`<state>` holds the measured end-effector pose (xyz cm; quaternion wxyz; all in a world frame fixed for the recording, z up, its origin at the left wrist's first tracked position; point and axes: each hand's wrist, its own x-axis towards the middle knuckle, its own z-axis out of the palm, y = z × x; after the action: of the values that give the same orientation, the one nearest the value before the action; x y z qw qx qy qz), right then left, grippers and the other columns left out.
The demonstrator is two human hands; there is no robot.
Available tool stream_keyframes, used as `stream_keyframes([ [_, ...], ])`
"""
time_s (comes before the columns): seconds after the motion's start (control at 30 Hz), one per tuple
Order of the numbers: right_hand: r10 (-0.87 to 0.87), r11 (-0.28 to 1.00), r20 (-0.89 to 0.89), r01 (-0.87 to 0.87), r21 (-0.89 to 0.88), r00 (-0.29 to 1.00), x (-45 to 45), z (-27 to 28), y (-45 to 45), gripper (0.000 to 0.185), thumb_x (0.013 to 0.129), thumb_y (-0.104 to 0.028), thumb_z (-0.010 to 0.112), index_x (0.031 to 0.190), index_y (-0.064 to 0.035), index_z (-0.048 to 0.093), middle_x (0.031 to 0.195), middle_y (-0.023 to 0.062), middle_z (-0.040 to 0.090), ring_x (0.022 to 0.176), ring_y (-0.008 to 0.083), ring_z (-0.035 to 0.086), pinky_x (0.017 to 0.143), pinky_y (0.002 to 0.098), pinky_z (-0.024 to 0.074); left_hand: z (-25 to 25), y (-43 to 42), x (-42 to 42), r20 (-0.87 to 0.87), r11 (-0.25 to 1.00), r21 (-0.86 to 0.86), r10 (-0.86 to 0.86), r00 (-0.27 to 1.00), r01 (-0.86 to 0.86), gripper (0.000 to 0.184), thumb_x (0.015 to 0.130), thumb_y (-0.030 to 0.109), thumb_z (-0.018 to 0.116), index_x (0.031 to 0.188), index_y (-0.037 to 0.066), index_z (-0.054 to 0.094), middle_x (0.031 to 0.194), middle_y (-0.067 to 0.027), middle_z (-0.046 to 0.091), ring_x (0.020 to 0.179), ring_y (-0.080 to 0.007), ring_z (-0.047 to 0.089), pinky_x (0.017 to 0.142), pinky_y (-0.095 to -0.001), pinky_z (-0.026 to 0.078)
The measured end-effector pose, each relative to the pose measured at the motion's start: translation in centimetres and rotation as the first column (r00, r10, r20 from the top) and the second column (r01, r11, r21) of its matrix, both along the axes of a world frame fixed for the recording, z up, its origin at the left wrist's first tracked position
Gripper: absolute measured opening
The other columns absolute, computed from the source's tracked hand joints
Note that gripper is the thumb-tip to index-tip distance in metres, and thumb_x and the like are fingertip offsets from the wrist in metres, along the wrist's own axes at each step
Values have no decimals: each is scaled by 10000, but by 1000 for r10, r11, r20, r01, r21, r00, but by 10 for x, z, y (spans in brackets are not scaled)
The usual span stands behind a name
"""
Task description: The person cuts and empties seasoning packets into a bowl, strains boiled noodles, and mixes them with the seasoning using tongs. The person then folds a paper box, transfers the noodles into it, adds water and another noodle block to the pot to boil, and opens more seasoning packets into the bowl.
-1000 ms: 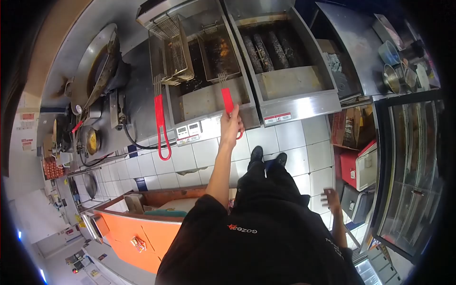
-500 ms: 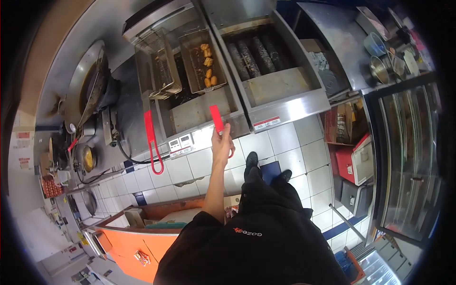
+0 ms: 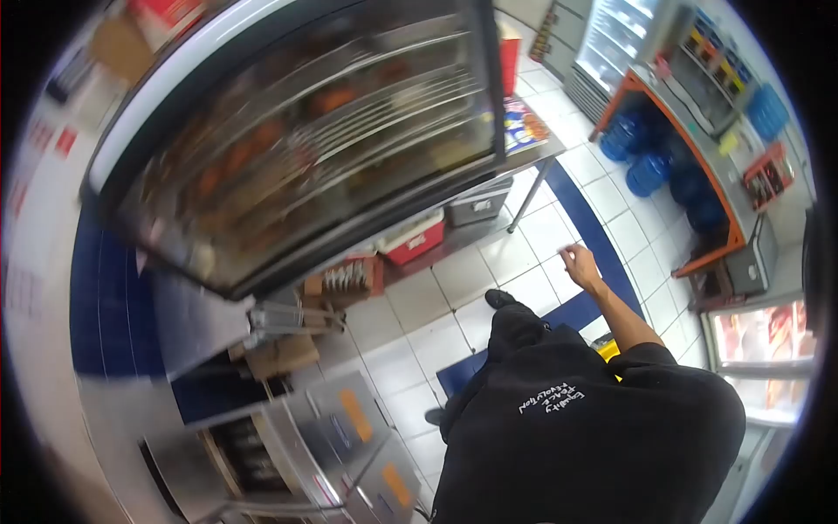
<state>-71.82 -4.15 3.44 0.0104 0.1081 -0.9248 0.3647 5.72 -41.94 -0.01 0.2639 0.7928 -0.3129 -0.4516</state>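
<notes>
My right hand [image 3: 580,265] is held out above the white tiled floor [image 3: 537,262], beside a dark blue floor strip [image 3: 585,223]. Its fingers are loosely curled, with a gap at the thumb and nothing held. My left hand is out of view. To the hand's upper left stands a glass display case [image 3: 323,131] with wire shelves and blurred orange-brown items inside. Below the case, a red and white cooler [image 3: 413,238] and a grey box [image 3: 478,206] rest on a low shelf.
Steel fryers [image 3: 253,454] are at the lower left, with a cardboard box [image 3: 284,351] above them. An orange-edged counter [image 3: 720,196] at the upper right has blue water jugs [image 3: 648,173] beneath. A lit refrigerator [image 3: 615,35] stands at the top.
The view has swung right, from the fryers to the display case and water jugs. My left hand has let go of the red-handled fryer basket and left the view; my right hand has come into view.
</notes>
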Motion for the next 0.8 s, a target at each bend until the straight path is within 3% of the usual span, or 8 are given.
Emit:
stream_keyframes([
  [0.13, -95, 991, -66, 88, -103, 993, -118, 83, -22, 345, 1023, -280, 732, 867, 27, 727, 780, 111, 672, 667, 188, 592, 648, 374, 483, -25, 53, -179, -51, 973, 167, -150, 987, 156, 486, 1054, 381, 644, 1442, 93, 588, 1024, -56, 625, 829, -111, 627, 694, -337, 518],
  [0.2, -115, 966, -1, 111, -234, 993, -185, 103, -25, 321, 1013, -280, 733, 921, 25, 774, 832, 163, 703, 710, 258, 637, 659, 403, 479, -18, 76, -243, -74, 945, 227, -223, 972, 234, 482, 1057, 372, 639, 1444, 91, 584, 1048, -62, 629, 852, -125, 634, 707, -342, 522],
  [0.3, -17, 920, -102, -24, -391, 995, -281, 138, -45, 261, 1026, -246, 703, 1095, -9, 789, 969, 136, 778, 797, 215, 695, 731, 351, 529, 3, 95, -310, -86, 915, 265, -292, 953, 304, 475, 1061, 358, 631, 1448, 88, 578, 1085, -70, 636, 886, -146, 644, 727, -349, 528],
  [0.6, 181, 812, -39, -172, -558, 983, -431, 213, -124, 306, 1047, -320, 700, 1018, -30, 793, 895, 29, 755, 810, 92, 628, 741, 302, 510, 26, 111, -382, -64, 885, 287, -363, 930, 366, 456, 1074, 316, 608, 1460, 80, 560, 1194, -95, 656, 989, -208, 676, 786, -371, 547],
  [0.63, 249, 827, 21, -202, -524, 968, -429, 231, -124, 300, 1038, -299, 701, 1047, -17, 805, 874, 112, 779, 807, 160, 719, 746, 331, 550, 21, 113, -389, -70, 881, 293, -368, 927, 372, 454, 1075, 311, 606, 1462, 79, 558, 1207, -98, 658, 1000, -214, 679, 792, -373, 549],
  [0.7, 314, 802, -55, -296, -520, 948, -430, 236, -125, 287, 1019, -277, 730, 1058, -2, 803, 899, 116, 788, 837, 164, 734, 769, 320, 559, 15, 111, -399, -76, 868, 294, -396, 915, 401, 449, 1078, 302, 601, 1464, 77, 554, 1231, -103, 663, 1023, -228, 686, 805, -378, 553],
  [0.77, 293, 778, -184, -346, -525, 938, -434, 240, -124, 222, 1033, -247, 737, 1047, -37, 809, 898, 25, 763, 805, 82, 639, 726, 281, 502, 0, 116, -422, -111, 854, 295, -415, 903, 429, 446, 1081, 293, 596, 1467, 75, 550, 1255, -109, 667, 1045, -242, 693, 819, -383, 557],
  [0.8, 289, 680, -97, -275, -680, 953, -442, 232, -125, 173, 1015, -205, 761, 1053, -46, 815, 906, 23, 765, 787, 77, 646, 706, 252, 500, -2, 118, -432, -121, 843, 290, -438, 891, 454, 444, 1083, 288, 593, 1468, 74, 548, 1267, -112, 670, 1057, -249, 697, 825, -385, 559],
])
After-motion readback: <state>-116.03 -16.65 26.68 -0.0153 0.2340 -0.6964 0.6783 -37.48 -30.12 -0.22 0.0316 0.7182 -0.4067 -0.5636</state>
